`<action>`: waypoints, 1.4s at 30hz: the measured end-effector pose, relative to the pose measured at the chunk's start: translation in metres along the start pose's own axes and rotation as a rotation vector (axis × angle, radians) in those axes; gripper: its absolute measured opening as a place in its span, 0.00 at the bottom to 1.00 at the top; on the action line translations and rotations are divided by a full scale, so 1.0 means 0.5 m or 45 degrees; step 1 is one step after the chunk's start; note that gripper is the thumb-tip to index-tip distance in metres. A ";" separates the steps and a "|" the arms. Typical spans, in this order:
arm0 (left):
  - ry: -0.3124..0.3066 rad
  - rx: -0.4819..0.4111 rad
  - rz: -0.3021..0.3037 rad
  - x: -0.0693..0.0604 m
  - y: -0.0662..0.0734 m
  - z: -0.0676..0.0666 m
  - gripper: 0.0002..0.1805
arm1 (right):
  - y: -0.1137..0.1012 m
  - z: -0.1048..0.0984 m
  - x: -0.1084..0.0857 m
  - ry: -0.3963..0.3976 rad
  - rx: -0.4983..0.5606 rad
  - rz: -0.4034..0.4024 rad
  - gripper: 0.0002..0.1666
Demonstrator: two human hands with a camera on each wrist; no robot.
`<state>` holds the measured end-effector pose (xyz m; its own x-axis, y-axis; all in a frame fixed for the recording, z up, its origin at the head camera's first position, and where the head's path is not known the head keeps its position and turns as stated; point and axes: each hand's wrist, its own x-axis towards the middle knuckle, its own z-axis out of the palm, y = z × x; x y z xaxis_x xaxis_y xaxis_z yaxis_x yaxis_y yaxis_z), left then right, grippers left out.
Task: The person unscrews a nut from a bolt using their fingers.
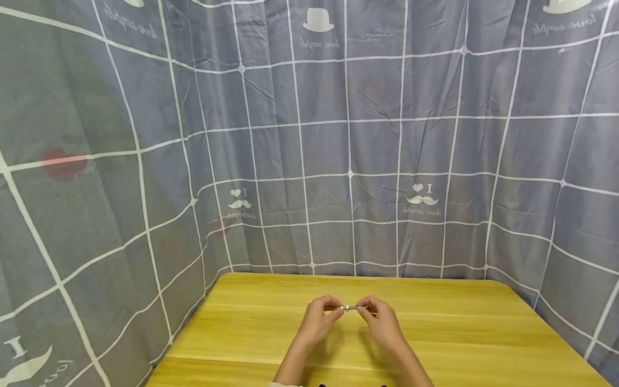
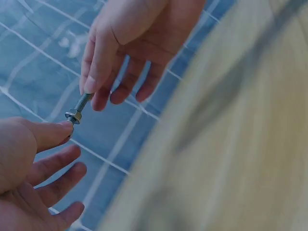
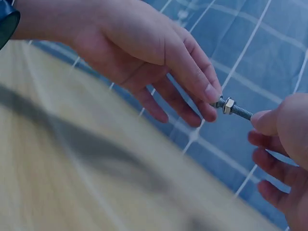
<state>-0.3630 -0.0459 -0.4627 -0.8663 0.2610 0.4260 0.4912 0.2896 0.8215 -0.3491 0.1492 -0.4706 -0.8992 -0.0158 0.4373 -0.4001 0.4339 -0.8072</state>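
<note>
A silver threaded bolt (image 1: 352, 307) with a hex nut (image 3: 228, 106) on its shaft is held level above the table. My left hand (image 1: 316, 321) pinches one end between thumb and forefinger, close to the nut. On the other side, my right hand (image 1: 382, 322) pinches the far end of the threaded shaft the same way. In the left wrist view, a washer-like flange (image 2: 73, 116) shows at the nut. Both ends of the bolt are hidden by the fingertips. The other fingers of each hand are loosely bent and apart from the bolt.
Below the hands lies a yellow wood-grain table (image 1: 454, 333). A grey curtain (image 1: 377, 145) with white grid lines hangs behind the table and along both sides.
</note>
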 end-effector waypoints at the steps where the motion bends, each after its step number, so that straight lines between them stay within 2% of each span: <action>1: 0.006 -0.010 0.020 0.002 0.010 -0.002 0.02 | -0.011 -0.005 0.000 0.003 0.042 0.011 0.02; 6: 0.035 -0.083 0.090 0.006 0.053 -0.011 0.03 | -0.063 -0.029 0.000 0.013 0.223 0.041 0.02; 10: 0.041 -0.141 0.097 0.006 0.075 -0.015 0.03 | -0.093 -0.046 -0.002 0.021 0.307 0.067 0.03; 15: 0.052 -0.165 0.112 0.008 0.094 -0.017 0.04 | -0.111 -0.060 -0.004 0.011 0.320 0.078 0.03; 23: 0.080 -0.135 0.269 0.012 0.124 -0.025 0.03 | -0.129 -0.067 0.006 -0.062 0.378 0.138 0.13; 33: 0.076 -0.092 0.335 0.010 0.133 -0.027 0.02 | -0.140 -0.062 0.006 0.010 0.458 0.180 0.14; 42: 0.091 -0.078 0.388 0.013 0.135 -0.028 0.02 | -0.153 -0.066 0.005 -0.024 0.450 0.134 0.13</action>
<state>-0.3365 -0.0374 -0.3992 -0.6855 0.2615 0.6794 0.7244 0.1515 0.6725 -0.3150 0.1457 -0.3946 -0.9405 -0.0058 0.3398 -0.3388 0.0963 -0.9359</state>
